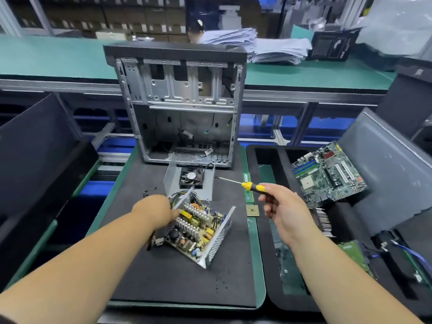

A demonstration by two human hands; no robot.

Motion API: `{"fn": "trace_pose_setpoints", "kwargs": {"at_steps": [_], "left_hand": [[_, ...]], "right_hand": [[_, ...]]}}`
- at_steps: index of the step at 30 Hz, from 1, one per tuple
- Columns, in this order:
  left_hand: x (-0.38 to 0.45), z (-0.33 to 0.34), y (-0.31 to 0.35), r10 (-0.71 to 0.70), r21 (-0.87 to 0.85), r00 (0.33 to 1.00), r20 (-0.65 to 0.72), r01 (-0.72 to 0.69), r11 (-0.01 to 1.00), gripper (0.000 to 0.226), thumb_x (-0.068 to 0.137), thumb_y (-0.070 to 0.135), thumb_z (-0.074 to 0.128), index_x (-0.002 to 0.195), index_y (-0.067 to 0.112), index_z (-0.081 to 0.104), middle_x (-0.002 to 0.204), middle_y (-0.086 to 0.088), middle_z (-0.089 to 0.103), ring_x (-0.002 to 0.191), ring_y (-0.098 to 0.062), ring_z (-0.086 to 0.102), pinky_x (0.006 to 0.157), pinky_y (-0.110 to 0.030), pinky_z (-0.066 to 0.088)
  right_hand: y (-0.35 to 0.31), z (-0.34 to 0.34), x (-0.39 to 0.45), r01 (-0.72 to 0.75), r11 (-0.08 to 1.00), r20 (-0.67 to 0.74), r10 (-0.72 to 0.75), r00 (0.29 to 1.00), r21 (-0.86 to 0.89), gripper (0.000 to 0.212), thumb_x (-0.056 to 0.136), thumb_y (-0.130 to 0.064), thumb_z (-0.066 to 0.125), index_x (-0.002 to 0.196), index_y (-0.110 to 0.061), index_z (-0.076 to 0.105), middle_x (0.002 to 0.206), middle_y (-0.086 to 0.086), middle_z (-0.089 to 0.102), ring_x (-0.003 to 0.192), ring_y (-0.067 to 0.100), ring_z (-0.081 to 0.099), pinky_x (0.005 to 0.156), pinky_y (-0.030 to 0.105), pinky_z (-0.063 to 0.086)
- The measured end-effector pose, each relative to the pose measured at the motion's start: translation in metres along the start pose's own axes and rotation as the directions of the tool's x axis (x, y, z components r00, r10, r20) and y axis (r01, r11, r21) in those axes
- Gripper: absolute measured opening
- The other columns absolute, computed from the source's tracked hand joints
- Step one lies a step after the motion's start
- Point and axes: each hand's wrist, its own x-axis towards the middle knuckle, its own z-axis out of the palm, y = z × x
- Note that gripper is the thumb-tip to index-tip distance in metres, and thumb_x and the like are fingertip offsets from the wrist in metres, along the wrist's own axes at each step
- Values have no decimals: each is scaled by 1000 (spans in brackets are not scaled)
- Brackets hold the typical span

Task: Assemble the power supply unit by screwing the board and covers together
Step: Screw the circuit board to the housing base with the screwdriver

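Power supply board (196, 226) sat in its open case, fan cover (190, 181) not fitted; left hand (155, 210) gripped the case wall, right hand (284, 205) held the screwdriver (243, 184).

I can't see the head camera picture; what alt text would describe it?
A person's right hand holds a yellow-handled screwdriver above an open power supply, which the left hand steadies on a black mat. An empty computer case stands behind; a motherboard lies to the right.
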Motion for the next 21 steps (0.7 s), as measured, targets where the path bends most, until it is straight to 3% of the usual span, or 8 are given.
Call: {"fn": "trace_pose_setpoints", "kwargs": {"at_steps": [5,10,12,14,16,18,21], "left_hand": [[-9,10,24,-128,-190,991,37,132,973,51,96,57,43,81,10,56,73,-4,53,78,-25,57,66,-31,44],[-10,10,22,-126,-250,990,67,139,958,66,92,70,37,69,11,55,68,-4,57,66,-19,56,61,-32,43],[-11,4,11,-152,-262,987,47,159,952,71,89,76,30,72,13,57,72,-3,60,71,-20,58,63,-32,43],[-11,-4,0,-230,-216,970,-81,208,954,74,88,78,26,94,13,61,93,-6,63,90,-26,60,69,-34,44],[-10,-12,-6,-251,-155,915,-317,211,965,68,89,73,36,114,12,55,113,-9,57,106,-30,55,79,-39,45],[-2,-22,-5,-127,-186,856,-501,37,982,52,91,58,52,117,13,55,115,-9,55,106,-31,54,84,-42,47],[15,-31,13,216,-273,824,-524,-403,873,32,90,38,60,117,20,59,113,0,57,108,-24,53,91,-38,47]], "right_hand": [[7,2,11,-24,1000,11,24,1000,-3,17,89,-21,64,97,-11,75,68,0,63,49,8,44,47,17,38],[13,2,20,-29,999,12,29,1000,-25,23,87,-24,66,102,-9,73,69,1,64,51,10,45,49,20,39],[15,4,24,-30,999,1,30,1000,-32,23,87,-24,65,102,-9,73,70,1,65,51,9,45,50,21,38],[15,6,26,-20,999,-18,19,1000,-32,22,87,-23,64,101,-9,74,69,1,65,51,9,45,50,20,38],[14,10,27,4,1000,-50,-5,999,-30,20,87,-22,64,98,-10,74,68,1,64,50,9,45,49,19,39],[12,13,29,31,998,-108,-35,994,-47,17,87,-20,63,95,-9,74,67,1,63,49,9,44,48,19,37],[6,16,29,87,990,-207,-108,972,-107,17,83,-20,62,91,-8,72,64,1,62,49,10,43,48,20,36]]}}
